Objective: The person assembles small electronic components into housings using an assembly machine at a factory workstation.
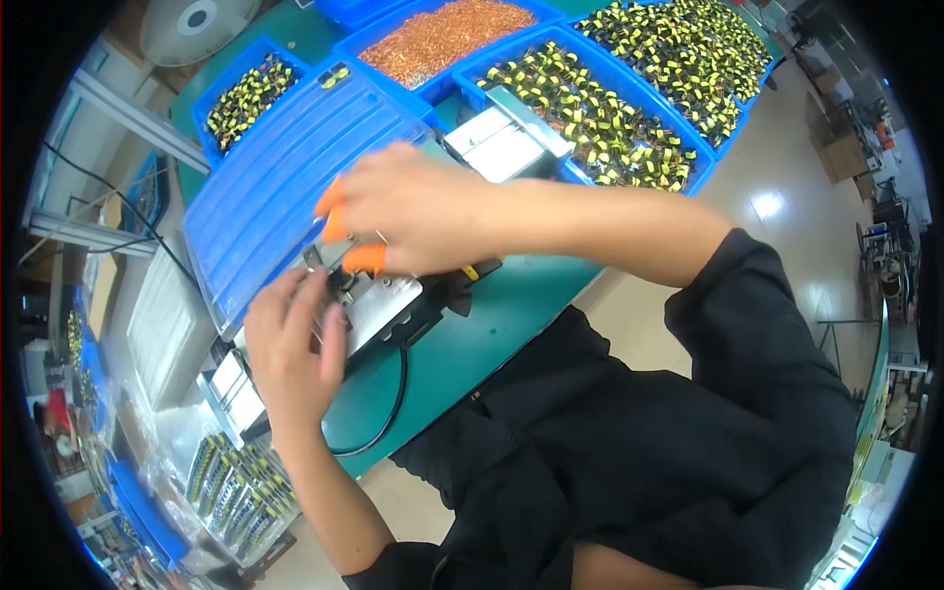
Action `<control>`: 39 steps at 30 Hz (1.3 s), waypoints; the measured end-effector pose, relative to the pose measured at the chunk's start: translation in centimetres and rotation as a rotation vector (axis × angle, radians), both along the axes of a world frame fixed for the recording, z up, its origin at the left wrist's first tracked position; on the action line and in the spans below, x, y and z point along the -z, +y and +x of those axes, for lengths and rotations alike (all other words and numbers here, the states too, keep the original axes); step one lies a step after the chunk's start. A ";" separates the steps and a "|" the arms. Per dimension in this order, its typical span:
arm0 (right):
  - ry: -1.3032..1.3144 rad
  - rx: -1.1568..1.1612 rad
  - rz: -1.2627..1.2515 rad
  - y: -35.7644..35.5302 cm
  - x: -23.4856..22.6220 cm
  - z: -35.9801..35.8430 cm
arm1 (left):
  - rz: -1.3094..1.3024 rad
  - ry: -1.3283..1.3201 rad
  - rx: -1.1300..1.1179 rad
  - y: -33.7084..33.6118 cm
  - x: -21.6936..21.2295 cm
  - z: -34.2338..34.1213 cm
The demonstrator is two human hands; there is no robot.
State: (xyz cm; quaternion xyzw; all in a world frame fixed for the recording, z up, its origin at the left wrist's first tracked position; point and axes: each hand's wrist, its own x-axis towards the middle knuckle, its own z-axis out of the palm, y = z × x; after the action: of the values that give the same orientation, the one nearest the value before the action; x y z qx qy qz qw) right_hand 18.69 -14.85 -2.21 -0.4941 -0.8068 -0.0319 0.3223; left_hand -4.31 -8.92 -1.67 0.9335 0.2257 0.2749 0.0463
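Observation:
In the middle stands a small bench fixture with a metal top plate (385,307) and a black base. My left hand (292,354) is at its left end, fingers bent and thumb raised around a small dark part too hidden to name. Above the plate is my right hand (413,211), with orange finger covers on the thumb and two fingers. Its thumb and fingers are apart, and I see nothing between them. A ribbed blue plastic tray (295,162) lies right behind the fixture, close to both hands. Small black and yellow pieces (335,75) rest on its far corner.
Blue bins of black-and-yellow components (600,123) and one of copper-coloured pieces (442,39) line the back. A silver block (497,143) sits behind my right wrist. A black cable (398,403) curves off the green table (472,349). Packed components (241,492) lie at lower left.

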 end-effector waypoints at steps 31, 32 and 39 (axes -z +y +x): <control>0.376 0.768 -0.319 -11.1 5.4 19.1 | -0.238 -0.074 -0.106 0.2 -1.3 3.5; 0.385 0.773 -0.280 -10.9 5.3 19.0 | -0.227 -0.152 -0.156 0.8 -2.1 3.0; 0.406 0.780 -0.253 -10.7 5.6 18.7 | -0.223 0.000 -0.156 15.8 -1.5 14.3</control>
State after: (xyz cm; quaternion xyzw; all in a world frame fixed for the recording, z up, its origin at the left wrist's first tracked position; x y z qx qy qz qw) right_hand 37.36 -25.53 -7.77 -0.7927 -0.4786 0.0453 0.3749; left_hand 10.03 6.83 -0.15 0.9020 0.3269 0.2510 0.1284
